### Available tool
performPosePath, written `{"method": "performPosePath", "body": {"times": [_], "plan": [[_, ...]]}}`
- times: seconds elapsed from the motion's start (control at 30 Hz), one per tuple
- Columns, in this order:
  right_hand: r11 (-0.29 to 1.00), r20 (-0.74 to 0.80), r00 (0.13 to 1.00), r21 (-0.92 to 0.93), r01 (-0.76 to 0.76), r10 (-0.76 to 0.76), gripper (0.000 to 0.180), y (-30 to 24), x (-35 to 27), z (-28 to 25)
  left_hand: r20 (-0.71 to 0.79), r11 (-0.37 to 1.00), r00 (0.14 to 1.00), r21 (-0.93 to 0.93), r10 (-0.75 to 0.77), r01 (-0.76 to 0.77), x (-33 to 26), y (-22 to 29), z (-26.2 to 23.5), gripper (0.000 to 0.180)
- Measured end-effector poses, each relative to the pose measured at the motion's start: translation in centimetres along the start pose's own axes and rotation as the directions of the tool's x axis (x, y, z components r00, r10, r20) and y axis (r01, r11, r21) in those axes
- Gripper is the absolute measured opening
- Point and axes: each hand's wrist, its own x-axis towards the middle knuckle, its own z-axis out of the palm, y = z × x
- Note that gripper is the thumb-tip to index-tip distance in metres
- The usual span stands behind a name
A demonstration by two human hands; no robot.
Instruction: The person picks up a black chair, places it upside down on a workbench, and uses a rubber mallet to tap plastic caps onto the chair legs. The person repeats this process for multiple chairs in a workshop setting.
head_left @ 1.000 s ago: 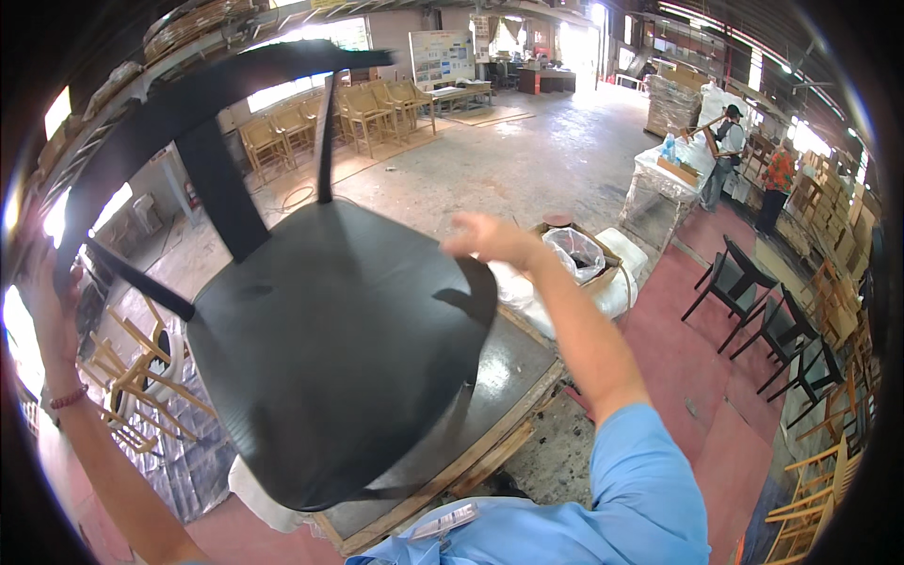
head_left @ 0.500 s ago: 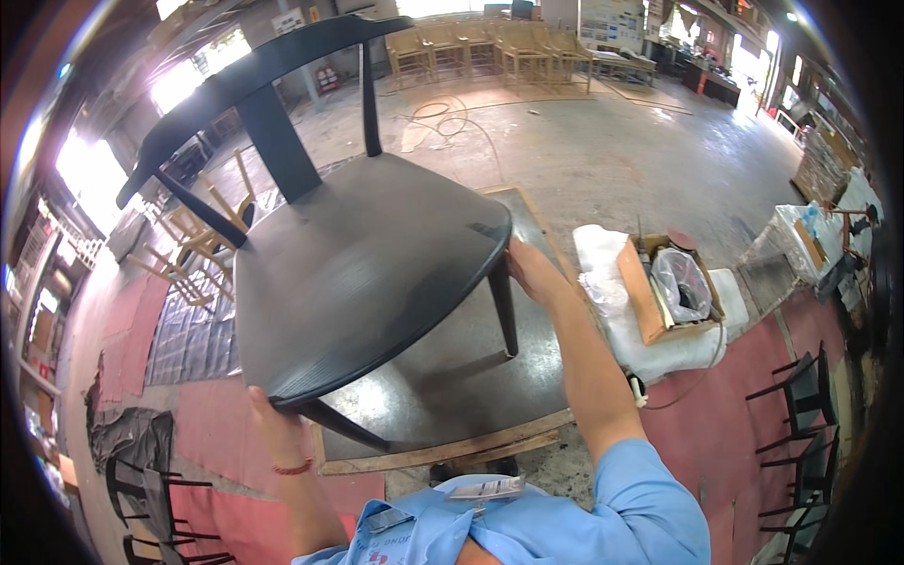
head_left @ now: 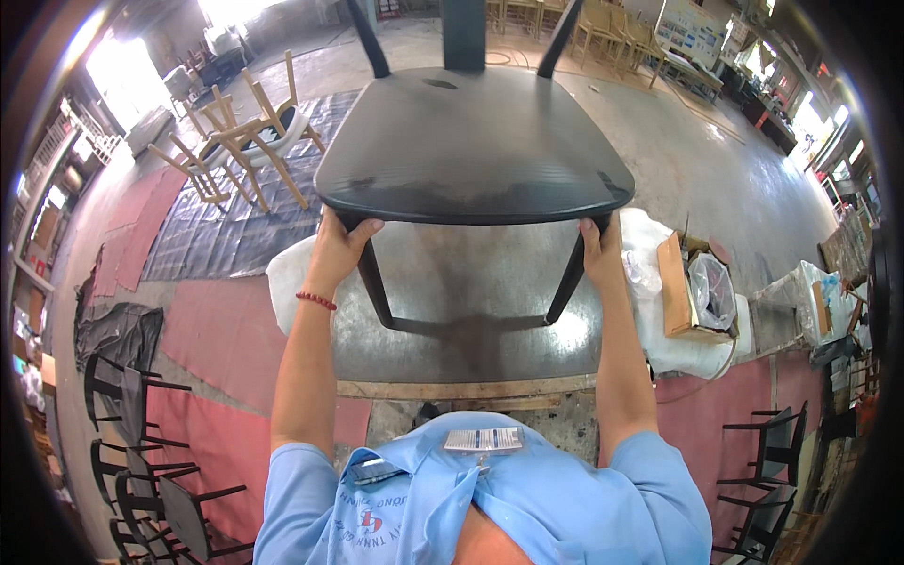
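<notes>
1. The black chair [head_left: 476, 141] has swung round: a second ago it sat at a slant with one hand up by its back; now its seat front squarely faces the person.
2. Both hands have moved to matching places. The left hand [head_left: 341, 247] and right hand [head_left: 601, 243] are closed around the tops of the front legs [head_left: 377, 282], just under the seat corners, thumbs in front; most fingers are hidden. The hold now looks even, which should make the chair easier to steady.
3. The chair is upright over the desk [head_left: 480, 363], its front feet seemingly on the top; the rear feet are hidden.
4. Bare desk top lies between the front feet and the near wooden edge [head_left: 471, 387].
5. Rightward, a box [head_left: 676, 287] on a white pad [head_left: 678, 348] limits sideways room; leftward, wooden chairs [head_left: 259, 179] stand well apart.
</notes>
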Motion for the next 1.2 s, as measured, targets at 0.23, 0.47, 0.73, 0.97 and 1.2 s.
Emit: {"method": "performPosePath", "body": {"times": [0.23,0.47,0.73,0.97,1.2], "plan": [[0.96,0.009,1.0,-0.278,0.026,-0.024,0.048,1.5,2.7,-2.6,0.004,0.998,0.998,0.043,0.055,-0.055,2.6,-1.4,3.3,0.064],[0.937,0.043,0.999,-0.348,0.012,0.003,0.054,2.5,2.2,-4.0,-0.007,1.0,1.0,-0.002,-0.009,0.009,0.6,-1.3,3.3,0.052],[0.899,0.029,0.965,-0.371,-0.232,0.261,0.046,-1.0,2.4,-4.9,-0.03,0.982,0.994,0.153,-0.107,0.111,-0.7,0.3,2.2,0.046],[0.898,-0.019,0.973,-0.382,-0.219,0.229,0.042,-3.2,1.8,-4.7,-0.1,0.966,0.985,0.203,-0.139,0.157,-1.4,0.8,2.6,0.045],[0.951,0.061,0.956,-0.141,-0.275,0.286,0.047,1.4,0.3,-5.5,-0.217,0.955,0.973,0.264,-0.081,0.138,-2.1,0.0,3.4,0.045]]}}
